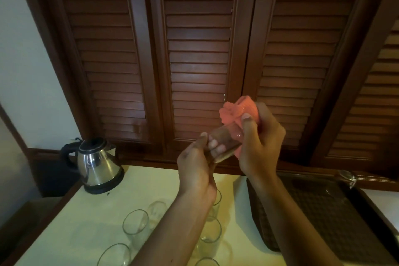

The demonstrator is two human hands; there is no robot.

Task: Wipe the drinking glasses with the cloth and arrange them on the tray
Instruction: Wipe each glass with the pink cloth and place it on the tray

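Bottom-edge glasses (113, 255) cropped; tray (349, 218) part-hidden behind right forearm.

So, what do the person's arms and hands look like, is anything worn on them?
Both forearms are bare as far as the picture shows: no sleeves are visible. The left hand and the right hand wear no gloves. I see no watch, bracelet or ring. The fingernails look short and plain.

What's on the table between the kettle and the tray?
In the head view, several empty drinking glasses stand on the table between the kettle and the tray, partly hidden by the left forearm.
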